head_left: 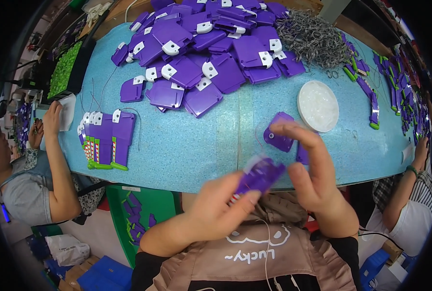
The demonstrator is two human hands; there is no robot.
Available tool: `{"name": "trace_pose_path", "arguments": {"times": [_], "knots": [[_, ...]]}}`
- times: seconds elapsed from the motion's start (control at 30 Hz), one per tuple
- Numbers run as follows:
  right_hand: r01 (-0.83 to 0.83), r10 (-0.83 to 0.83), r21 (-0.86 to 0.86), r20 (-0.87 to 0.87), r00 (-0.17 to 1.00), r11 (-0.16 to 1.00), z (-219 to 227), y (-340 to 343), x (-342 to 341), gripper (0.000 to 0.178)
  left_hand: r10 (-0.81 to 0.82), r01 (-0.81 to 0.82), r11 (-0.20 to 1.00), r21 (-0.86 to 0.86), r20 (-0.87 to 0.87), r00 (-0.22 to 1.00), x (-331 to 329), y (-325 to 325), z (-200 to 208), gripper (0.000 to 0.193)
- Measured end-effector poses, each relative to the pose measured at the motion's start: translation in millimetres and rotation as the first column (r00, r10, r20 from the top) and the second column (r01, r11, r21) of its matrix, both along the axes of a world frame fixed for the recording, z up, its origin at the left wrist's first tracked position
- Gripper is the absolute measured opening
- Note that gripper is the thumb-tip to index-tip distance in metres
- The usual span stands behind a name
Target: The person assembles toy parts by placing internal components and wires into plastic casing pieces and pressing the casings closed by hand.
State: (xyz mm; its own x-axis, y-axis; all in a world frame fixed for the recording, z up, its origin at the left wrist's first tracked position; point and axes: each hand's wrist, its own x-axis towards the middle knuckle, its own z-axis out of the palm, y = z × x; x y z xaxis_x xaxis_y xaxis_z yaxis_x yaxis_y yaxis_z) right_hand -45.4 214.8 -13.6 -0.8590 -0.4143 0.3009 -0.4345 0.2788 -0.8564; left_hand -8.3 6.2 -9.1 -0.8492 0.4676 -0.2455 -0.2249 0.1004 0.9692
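Note:
My left hand (218,208) grips a purple plastic part (263,177), tilted and blurred by motion just over the table's near edge. A bit of red-and-white stripe shows beneath my fingers. To its right my right hand (315,167) is raised, thumb and fingers apart, with nothing visible between them. Its fingertips pass in front of a purple plate with a small round hole (280,138) on the table; whether they touch it I cannot tell. Another purple piece (302,154) lies partly behind the right hand. Beyond that stands a round white dish (318,105) with small clear or whitish bits.
A large pile of purple plates with white corners (192,53) and a tangle of grey wires (318,39) cover the far side. Several finished-looking parts with green ends (107,140) line up at left. A green bin (166,208) sits below. Other people work at the left (32,179) and right (405,194).

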Motion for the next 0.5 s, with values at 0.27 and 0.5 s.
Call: {"name": "trace_pose_path", "arguments": {"times": [0.27,0.5], "knots": [[-0.080,0.264,0.530,-0.282,0.922,0.844,-14,1,49,0.041,0.293,-0.330,0.899,0.290,0.162,0.942,-1,-14,7,0.029],[0.106,-0.132,-0.266,-0.081,0.988,0.958,6,-15,17,0.028,0.088,-0.068,0.981,0.181,-0.107,0.990,9,13,-7,0.047]]}}
